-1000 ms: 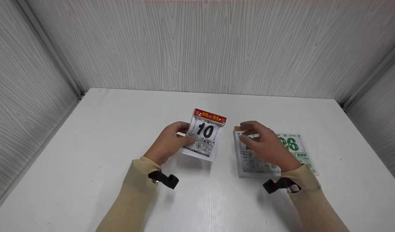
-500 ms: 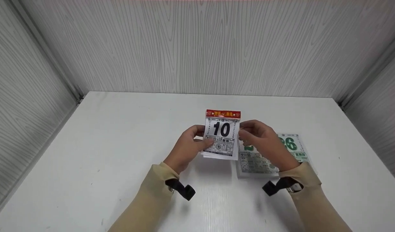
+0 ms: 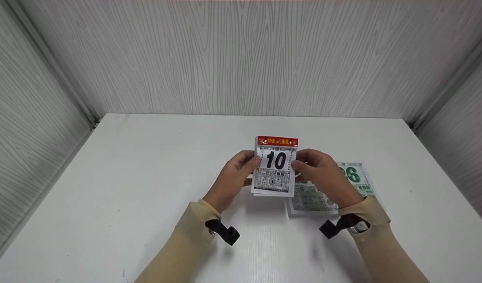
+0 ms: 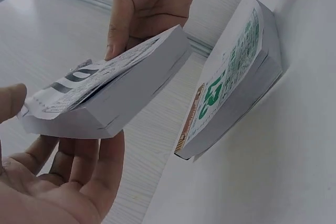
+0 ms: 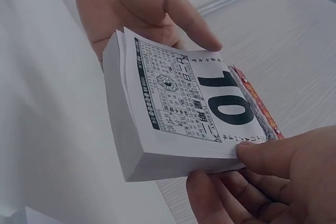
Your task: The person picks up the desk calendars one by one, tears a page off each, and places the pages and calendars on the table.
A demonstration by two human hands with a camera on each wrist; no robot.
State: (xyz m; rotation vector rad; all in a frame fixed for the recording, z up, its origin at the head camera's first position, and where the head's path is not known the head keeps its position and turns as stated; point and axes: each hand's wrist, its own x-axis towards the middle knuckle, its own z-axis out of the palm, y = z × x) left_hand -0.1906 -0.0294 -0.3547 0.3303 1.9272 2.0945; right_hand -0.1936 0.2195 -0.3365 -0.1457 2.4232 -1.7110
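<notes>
A small, thick tear-off calendar [image 3: 274,179] with a red top band and a black 10 is held between both hands over the white table. My left hand [image 3: 231,179] grips its left edge, thumb on the front page and fingers behind. On the opposite edge, my right hand [image 3: 327,173] pinches it between thumb and fingers. The lower page corners lift slightly from the block in the left wrist view. Beneath and beside the right hand lies a thick calendar pad [image 4: 236,77] with green print and an orange band; the hand and small calendar partly cover it in the head view.
Green-printed paper showing 26 [image 3: 351,175] lies right of the right hand. The white tabletop [image 3: 146,157] is bounded by a grey wood-grain back panel [image 3: 241,59] and side panels. Each wrist wears a black camera strap [image 3: 223,232].
My left hand has brought the small calendar rightward and straightened it. The right hand has taken hold of its right edge, and the left thumb has shifted up toward the left edge.
</notes>
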